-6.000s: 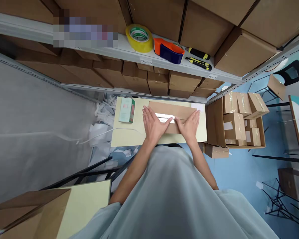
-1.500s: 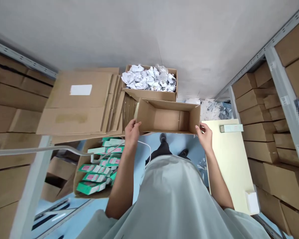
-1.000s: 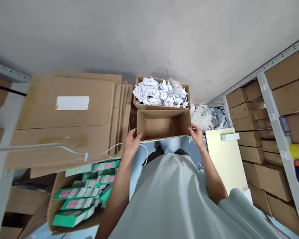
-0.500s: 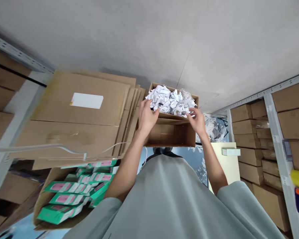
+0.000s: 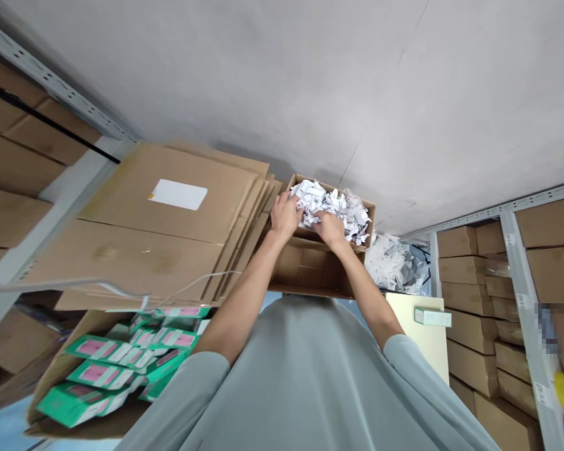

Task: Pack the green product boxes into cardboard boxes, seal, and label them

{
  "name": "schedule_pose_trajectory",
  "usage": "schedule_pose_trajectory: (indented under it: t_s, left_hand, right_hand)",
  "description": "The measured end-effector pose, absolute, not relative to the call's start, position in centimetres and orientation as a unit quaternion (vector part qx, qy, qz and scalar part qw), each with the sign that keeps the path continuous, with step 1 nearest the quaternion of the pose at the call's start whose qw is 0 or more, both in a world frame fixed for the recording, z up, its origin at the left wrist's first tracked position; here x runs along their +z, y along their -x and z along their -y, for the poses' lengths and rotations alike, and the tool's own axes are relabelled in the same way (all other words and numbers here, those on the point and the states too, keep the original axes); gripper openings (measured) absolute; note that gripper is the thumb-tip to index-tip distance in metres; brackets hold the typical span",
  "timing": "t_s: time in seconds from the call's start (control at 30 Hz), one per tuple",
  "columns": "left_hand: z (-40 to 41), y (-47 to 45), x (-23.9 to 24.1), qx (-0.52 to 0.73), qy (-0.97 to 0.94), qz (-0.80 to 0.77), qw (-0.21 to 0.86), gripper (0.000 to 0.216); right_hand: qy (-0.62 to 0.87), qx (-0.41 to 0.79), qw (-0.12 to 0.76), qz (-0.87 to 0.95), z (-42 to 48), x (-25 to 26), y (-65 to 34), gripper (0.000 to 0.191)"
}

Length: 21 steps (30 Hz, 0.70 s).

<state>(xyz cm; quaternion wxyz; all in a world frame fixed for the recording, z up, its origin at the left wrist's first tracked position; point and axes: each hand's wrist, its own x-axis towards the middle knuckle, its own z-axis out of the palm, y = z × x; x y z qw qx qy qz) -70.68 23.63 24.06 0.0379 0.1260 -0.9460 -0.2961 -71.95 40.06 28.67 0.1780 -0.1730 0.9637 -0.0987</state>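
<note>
At twelve o'clock from the person, both hands dig into the crumpled white paper (image 5: 331,207) heaped in an open carton against the wall. Left hand (image 5: 286,216) curls over the paper at the heap's nine o'clock edge; right hand (image 5: 329,228) presses in at six o'clock, fingers bunched as if gathering a wad, though exactly what they pinch is hidden. Directly below stands an empty cardboard box (image 5: 310,272), mouth open toward the person, close enough to take filler. Flattened cartons (image 5: 169,232) lean at nine o'clock.

Loose pale grey-green short-sleeved shirt — sleeves ending above the elbows — forearms bare, no gloves
</note>
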Motion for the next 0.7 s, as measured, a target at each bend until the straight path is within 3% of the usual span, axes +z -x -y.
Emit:
schedule_pose_trajectory:
  t_s: [0.17,0.3,0.57,0.7]
  left_hand:
    - [-23.4,70.2,23.5,-0.327,-0.124,0.934,0.08,0.034]
    - [-23.5,69.9,23.1,-0.349,-0.106,0.924,0.113,0.025]
    - [-23.9,69.4,24.4,-0.384,-0.097,0.905,0.158,0.019]
    - [-24.3,68.6,26.0,-0.389,-0.087,0.898,0.186,0.017]
  right_hand:
    - [0.15,-0.208,0.098,-0.962,-45.7,31.4,68.7,0.036]
    - [0.12,-0.245,0.096,-0.957,-50.5,32.3,64.3,0.033]
    - [0.034,-0.073,0.205,-0.976,-51.7,30.0,59.8,0.035]
    - [0.041,-0.079,0.199,-0.976,-51.2,30.4,60.2,0.039]
